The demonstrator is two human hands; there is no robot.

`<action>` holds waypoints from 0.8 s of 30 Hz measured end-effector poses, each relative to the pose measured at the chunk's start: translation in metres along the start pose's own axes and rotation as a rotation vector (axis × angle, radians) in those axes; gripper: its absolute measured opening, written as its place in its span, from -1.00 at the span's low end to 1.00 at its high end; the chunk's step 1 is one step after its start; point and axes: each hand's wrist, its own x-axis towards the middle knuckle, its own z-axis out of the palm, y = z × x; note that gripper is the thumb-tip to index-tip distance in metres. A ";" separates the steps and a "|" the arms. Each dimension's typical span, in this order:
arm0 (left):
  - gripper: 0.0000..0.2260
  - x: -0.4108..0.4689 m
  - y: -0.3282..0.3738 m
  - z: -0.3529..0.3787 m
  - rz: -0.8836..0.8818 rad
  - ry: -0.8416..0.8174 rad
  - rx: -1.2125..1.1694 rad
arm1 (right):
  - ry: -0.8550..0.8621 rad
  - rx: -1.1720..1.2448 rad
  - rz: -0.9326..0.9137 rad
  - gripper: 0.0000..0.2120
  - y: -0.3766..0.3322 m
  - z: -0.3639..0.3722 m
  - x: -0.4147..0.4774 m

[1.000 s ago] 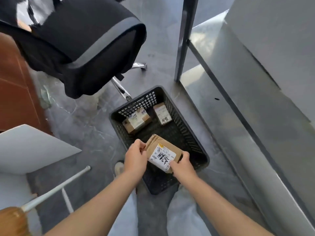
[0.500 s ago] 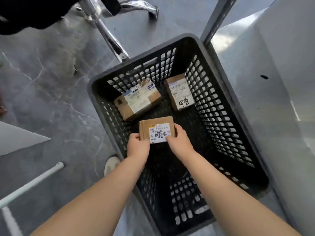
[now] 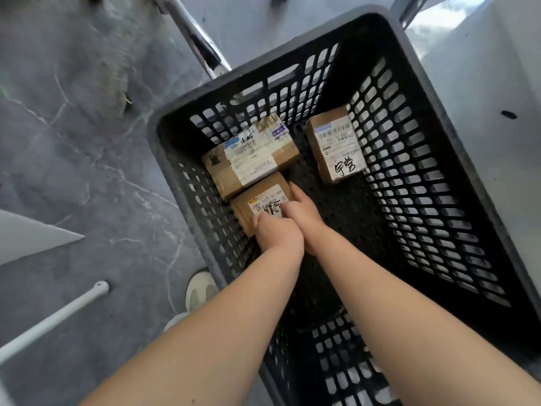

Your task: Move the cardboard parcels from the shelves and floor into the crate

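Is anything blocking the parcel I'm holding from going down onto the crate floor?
Nothing visible does. The parcel, held by the left hand and right hand, is low inside the crate, apparently at its floor, right next to the bigger parcel. The floor to its right is bare.

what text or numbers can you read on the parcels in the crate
"530-": white label on the left parcel; the rest is blurred.
"530": label on the right parcel; the black handwriting below it is unclear.
On the near parcel: handwriting and small print, too blurred to read.
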 end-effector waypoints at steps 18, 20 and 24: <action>-0.51 -0.180 0.151 -0.143 0.594 0.120 0.080 | 0.231 -0.330 -0.395 -0.46 -0.163 -0.071 -0.239; -0.51 -0.231 0.186 -0.177 0.730 0.143 0.144 | 0.278 -0.413 -0.525 -0.46 -0.203 -0.094 -0.296; -0.48 -0.341 0.261 -0.244 1.071 0.230 0.269 | 0.424 -0.623 -0.748 -0.46 -0.299 -0.146 -0.409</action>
